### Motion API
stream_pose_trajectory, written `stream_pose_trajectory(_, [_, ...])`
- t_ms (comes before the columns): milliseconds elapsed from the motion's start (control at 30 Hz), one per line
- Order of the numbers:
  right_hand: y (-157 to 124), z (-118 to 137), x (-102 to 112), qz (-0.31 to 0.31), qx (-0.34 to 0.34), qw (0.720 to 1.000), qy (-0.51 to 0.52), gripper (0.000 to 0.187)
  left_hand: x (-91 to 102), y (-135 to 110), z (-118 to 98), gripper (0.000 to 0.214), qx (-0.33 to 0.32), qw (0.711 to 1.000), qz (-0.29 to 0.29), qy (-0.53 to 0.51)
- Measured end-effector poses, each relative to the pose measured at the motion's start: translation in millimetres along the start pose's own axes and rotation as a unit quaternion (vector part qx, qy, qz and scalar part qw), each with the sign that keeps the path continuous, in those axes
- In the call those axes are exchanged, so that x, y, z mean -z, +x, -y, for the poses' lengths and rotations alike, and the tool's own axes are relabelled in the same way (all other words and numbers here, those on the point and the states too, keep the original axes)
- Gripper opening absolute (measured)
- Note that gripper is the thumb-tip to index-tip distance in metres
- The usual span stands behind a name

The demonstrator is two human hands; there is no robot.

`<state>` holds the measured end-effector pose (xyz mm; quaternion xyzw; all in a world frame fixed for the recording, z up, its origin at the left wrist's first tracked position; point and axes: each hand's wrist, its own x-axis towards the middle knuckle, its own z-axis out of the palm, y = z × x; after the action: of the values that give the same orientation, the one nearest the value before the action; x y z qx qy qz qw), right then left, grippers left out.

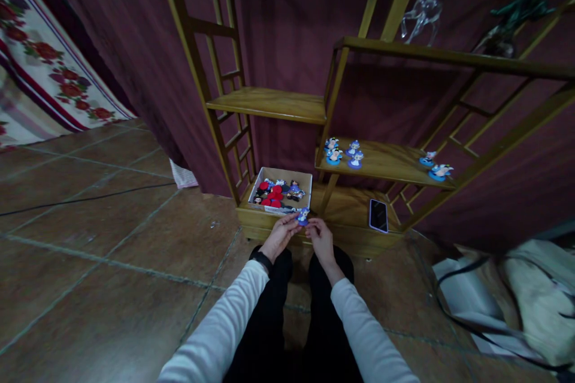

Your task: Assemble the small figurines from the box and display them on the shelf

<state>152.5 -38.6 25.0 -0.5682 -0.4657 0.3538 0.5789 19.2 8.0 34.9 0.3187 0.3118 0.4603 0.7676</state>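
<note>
Evidently the left hand [283, 233] does the gripping, its fingers closed on the purple figurine [303, 215], which is held just in front of the open box [287, 173]. The right hand [320, 238] brings its fingertips to the base's edge; whether they pinch it or merely steady it, I cannot tell. A hold this low probably serves to leave the small figure uncovered and upright. Inside the box, the red-based figurines [274, 192] lie jumbled with others, and its walls presumably keep that loose heap together. On the shelf [386, 163], by contrast, light-blue figurines [333, 157] and purple-based figurines [355, 160] stand paired by color near the left end, their broad discs likely keeping them steady. Two blue-based figurines [439, 172] stand well apart, near the right end. A phone [378, 216] lies flat on the lower board [345, 212].
</note>
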Motion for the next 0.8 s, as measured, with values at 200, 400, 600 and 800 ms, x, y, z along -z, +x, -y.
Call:
stream_pose_trajectory(200, [8.5, -9.4, 1.2, 0.019, -0.071, 0.990, 0.121, 0.043, -0.1, 1.5, 3.3, 0.041, 0.019, 0.998, 0.062, 0.003])
stream_pose_trajectory(400, [10.8, -7.3, 5.3, 0.044, -0.092, 0.981, 0.162, 0.043, -3.0, -0.6, 0.5, 0.042, 0.021, 0.998, 0.058, 0.012])
stream_pose_trajectory(600, [11.0, -3.4, 3.6, 0.024, -0.089, 0.979, 0.181, 0.039, -3.3, -1.2, 0.4, 0.029, 0.009, 1.000, 0.016, 0.006])
stream_pose_trajectory(800, [8.6, 2.5, 2.2, 0.040, -0.082, 0.983, 0.159, 0.040, -4.8, -1.4, -1.3, 0.033, 0.027, 0.999, 0.011, 0.021])
